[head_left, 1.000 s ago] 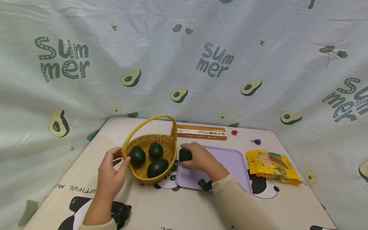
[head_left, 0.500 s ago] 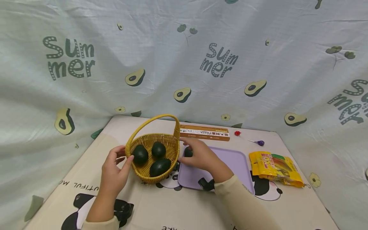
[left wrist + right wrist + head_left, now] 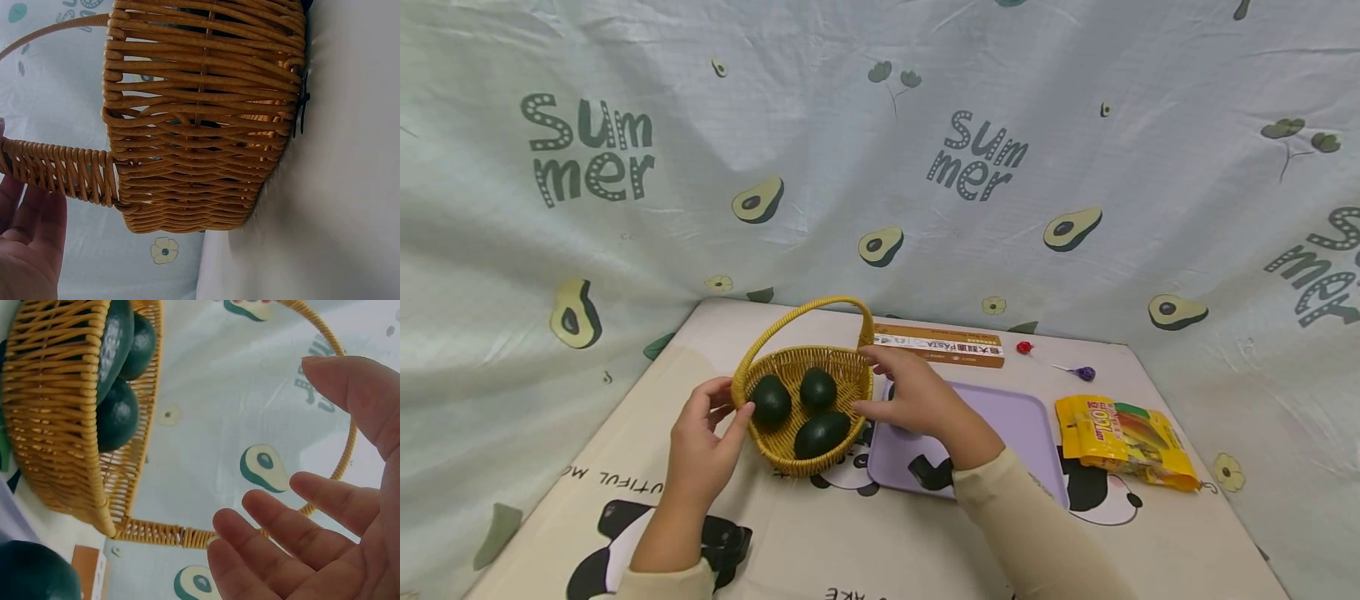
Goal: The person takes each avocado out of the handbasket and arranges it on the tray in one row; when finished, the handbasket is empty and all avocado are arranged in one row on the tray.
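From the head view I see my left hand against the left rim of the wicker basket, thumb on the rim, fingers loosely bent, nothing gripped. The basket stands toward the far middle of the table, with three dark avocados inside. My right hand hangs with fingers spread and relaxed above the basket's right rim and the left edge of the purple tray, empty. A fourth avocado peeks out behind it on the tray. A pasta box lies along the far edge, two lollipops to its right, and a yellow snack bag near the right edge.

From the left wrist I see the basket's woven wall close up, my fingers just below its handle.

From the right wrist my open fingers hover beside the handle, holding nothing; the avocados sit in the basket, and the stray avocado lies at the bottom left.
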`<state>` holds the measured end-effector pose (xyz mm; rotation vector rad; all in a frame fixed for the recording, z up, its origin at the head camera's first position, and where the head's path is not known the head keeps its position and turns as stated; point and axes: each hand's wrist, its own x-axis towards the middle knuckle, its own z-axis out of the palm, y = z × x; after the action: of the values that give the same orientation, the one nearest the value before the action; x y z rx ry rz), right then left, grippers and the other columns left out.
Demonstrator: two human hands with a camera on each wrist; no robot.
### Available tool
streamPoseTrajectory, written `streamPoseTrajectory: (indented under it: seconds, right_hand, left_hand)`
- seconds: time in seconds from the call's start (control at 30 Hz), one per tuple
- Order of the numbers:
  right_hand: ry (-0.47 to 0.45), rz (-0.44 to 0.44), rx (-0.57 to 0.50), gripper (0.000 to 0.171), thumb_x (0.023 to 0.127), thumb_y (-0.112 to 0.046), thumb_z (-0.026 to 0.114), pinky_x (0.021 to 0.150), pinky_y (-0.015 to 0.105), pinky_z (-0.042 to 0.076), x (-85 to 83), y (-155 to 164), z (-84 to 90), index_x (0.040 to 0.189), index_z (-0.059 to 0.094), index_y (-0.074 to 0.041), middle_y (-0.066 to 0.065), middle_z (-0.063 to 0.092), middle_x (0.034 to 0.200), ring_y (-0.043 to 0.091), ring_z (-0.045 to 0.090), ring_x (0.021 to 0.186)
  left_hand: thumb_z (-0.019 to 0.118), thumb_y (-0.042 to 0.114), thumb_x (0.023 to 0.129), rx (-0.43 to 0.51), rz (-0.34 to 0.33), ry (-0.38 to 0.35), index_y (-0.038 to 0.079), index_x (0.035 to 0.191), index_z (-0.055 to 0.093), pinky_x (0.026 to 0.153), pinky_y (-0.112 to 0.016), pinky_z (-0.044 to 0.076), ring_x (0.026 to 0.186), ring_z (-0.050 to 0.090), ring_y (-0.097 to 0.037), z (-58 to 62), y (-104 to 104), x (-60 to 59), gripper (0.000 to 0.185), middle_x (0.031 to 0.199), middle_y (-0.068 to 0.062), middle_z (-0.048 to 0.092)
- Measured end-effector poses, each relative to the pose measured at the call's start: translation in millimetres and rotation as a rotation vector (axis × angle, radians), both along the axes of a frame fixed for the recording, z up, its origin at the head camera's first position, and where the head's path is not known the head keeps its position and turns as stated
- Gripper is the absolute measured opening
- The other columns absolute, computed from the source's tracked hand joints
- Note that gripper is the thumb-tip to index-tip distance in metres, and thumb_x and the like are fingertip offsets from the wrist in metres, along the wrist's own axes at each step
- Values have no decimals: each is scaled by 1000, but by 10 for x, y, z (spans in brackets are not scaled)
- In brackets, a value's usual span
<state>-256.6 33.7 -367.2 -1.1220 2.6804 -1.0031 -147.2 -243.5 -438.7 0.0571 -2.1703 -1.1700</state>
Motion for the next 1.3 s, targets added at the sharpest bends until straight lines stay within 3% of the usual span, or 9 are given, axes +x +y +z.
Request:
streamPoseTrajectory:
  seconds: [0.23,0.47,0.77,1.3]
  right_hand:
    - [-28,10,15,75,88,-39,81,113,49,48,-41,-90,51,152,49,-17,5,58,147,28,56,135]
    - [-68,-1,66,78,86,-43,81,111,50,49,-108,-153,85,153,47,-21,4,57,148,26,54,136]
    - [-56,32,125,79,87,-45,80,114,47,47,-222,-263,92,153,47,-19,3,53,153,24,51,140]
    - [-126,54,195,75,88,-46,79,113,47,48,-424,-467,99,150,51,-15,9,55,151,28,52,138]
  left_hand:
    - [77,-1,89,9,-1,12,-1,131,56,95,-4,47,107,55,0,-5,-10,-12,48,116,-10,64]
    - [77,-1,89,13,-23,3,-1,129,55,94,-4,47,105,57,2,-12,-22,-22,46,115,-10,63]
    - [77,-1,89,15,-29,-6,0,127,55,94,-3,47,105,58,4,-12,-37,-23,44,114,-9,63]
    - [76,8,93,43,-63,-56,3,125,57,97,-7,48,109,58,1,37,-55,0,38,123,-8,64]
